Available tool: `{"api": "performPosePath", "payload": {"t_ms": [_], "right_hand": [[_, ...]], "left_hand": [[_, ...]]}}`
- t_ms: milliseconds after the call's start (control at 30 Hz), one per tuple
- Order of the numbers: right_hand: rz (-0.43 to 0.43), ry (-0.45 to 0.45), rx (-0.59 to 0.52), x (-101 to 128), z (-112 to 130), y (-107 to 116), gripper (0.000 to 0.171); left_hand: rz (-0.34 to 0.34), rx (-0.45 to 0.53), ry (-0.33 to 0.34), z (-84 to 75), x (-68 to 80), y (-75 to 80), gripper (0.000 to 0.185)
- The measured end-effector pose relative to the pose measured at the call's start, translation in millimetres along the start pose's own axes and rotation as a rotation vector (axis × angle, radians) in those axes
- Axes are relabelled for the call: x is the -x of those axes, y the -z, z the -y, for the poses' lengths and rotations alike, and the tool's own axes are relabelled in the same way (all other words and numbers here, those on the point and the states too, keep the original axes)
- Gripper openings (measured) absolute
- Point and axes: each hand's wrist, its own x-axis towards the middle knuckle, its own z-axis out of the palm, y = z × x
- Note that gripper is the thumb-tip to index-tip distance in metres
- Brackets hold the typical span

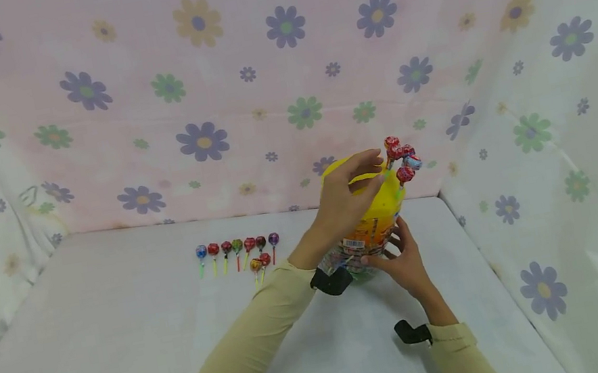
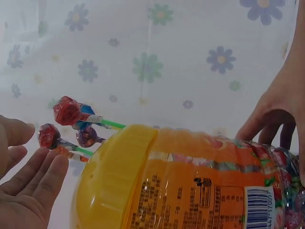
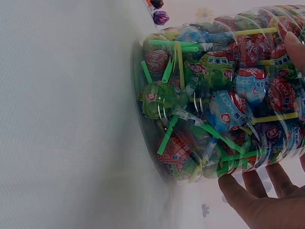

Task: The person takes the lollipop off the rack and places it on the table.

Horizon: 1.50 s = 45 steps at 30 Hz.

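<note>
A clear plastic jar (image 1: 366, 236) full of wrapped lollipops stands on the table, tilted, with an orange label and a yellow lid (image 2: 112, 176). Several lollipops (image 1: 406, 174) stick out of the lid, their wrapped heads outward. My left hand (image 1: 345, 195) is raised beside the lid; its fingers are spread and loosely bent, with the fingertips right at one red lollipop (image 2: 47, 136). Lower down, my right hand (image 1: 405, 261) grips the jar's side, thumb and fingers round it. Through the jar's wall (image 3: 224, 107) the right wrist view shows green and yellow sticks among the candies.
To the left of the jar, a row of several lollipops (image 1: 237, 245) lies on the white table (image 1: 119, 325), with two more lollipops (image 1: 255, 265) just in front. Flowered cloth (image 1: 257, 87) hangs behind and at both sides. Black cameras (image 1: 332, 281) are strapped at the wrists.
</note>
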Motion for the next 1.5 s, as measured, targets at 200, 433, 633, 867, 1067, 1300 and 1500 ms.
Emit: {"api": "performPosePath", "payload": {"t_ms": [200, 433, 633, 867, 1067, 1300, 1500], "right_hand": [[0.004, -0.007, 0.002, 0, -1, -2, 0.105], [-0.022, 0.01, -0.008, -10, -22, 0, 0.105], [-0.039, 0.026, 0.005, -13, -34, 2, 0.103], [-0.028, 0.029, -0.007, -14, -35, 2, 0.104], [-0.035, 0.01, 0.006, -14, -32, 1, 0.104], [-0.014, -0.013, -0.001, -2, -6, -3, 0.103], [-0.004, -0.003, 0.003, 1, 0, -5, 0.103]], "left_hand": [[-0.001, -0.044, 0.057, 3.3, -10.9, -11.3, 0.04], [-0.038, -0.055, 0.056, 5.7, -20.5, -20.0, 0.039], [-0.072, -0.046, 0.03, 8.5, -26.7, -25.7, 0.037], [-0.154, 0.017, -0.08, 0.7, -31.2, -22.9, 0.033], [-0.148, 0.042, -0.121, -9.0, -18.1, -7.7, 0.034], [-0.16, 0.032, -0.101, 5.7, 23.7, 17.8, 0.032], [-0.213, 0.04, -0.02, 28.4, 64.7, 53.9, 0.032]]}}
